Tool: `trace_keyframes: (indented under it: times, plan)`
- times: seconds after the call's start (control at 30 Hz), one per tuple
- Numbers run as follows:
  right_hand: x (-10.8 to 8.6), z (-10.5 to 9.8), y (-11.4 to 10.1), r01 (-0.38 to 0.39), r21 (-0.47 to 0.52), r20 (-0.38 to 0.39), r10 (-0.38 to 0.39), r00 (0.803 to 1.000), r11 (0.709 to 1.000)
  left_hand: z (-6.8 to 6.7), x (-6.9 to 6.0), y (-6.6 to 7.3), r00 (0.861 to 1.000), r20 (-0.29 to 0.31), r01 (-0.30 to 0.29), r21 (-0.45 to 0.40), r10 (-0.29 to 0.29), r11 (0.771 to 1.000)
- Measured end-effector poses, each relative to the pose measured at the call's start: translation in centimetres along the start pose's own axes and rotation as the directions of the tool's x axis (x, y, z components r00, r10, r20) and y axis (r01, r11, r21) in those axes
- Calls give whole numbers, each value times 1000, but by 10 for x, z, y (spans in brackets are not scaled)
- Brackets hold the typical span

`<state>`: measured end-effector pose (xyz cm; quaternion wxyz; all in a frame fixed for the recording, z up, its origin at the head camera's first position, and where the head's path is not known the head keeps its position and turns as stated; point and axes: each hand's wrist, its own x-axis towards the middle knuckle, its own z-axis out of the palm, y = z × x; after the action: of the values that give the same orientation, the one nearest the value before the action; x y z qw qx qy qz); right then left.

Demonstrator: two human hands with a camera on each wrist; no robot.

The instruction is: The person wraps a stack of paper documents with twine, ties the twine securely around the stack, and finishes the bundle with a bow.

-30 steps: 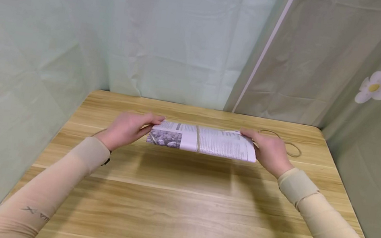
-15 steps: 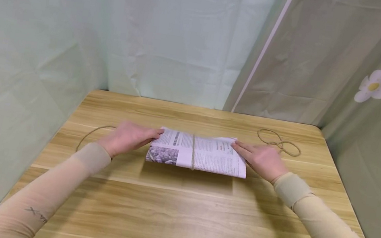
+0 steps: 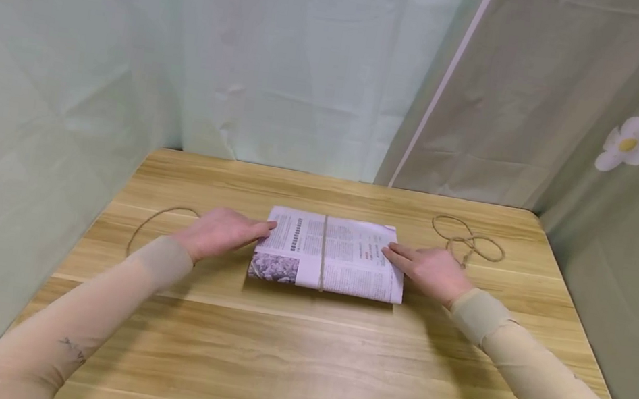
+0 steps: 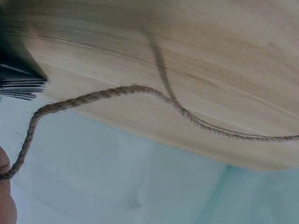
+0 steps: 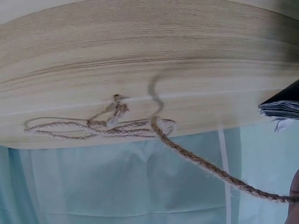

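1. Head: pinching, both-handed, newspaper bundle (image 3: 351, 255) at 3 o'clock from left hand (image 3: 224, 232), 9 from right hand (image 3: 433, 272); lower, flatter than a second ago.
2. Left wrist: touching rope (image 4: 106, 94) at 8 o'clock.
3. Right wrist: likewise at 4 o'clock.

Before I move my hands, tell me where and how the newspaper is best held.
The newspaper is likely best pinched at its two short ends, left hand from the left, right hand from the right. It is folded, wider than deep, and the string runs front to back over its middle, well in from both ends.
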<state>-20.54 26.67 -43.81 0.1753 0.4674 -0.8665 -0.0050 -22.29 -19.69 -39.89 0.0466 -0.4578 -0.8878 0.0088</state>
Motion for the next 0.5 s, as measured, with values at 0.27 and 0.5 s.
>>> trace_keyframes:
  times: [0.27, 0.5]
  plan:
    - [10, 4, 2, -33, 2, 71, 33, 997, 999, 7, 5, -7, 993, -45, -98, 156, 107, 983]
    - [14, 13, 3, -35, -22, 114, 37, 993, 999, 10, 6, -8, 997, 61, 46, -36, -44, 998]
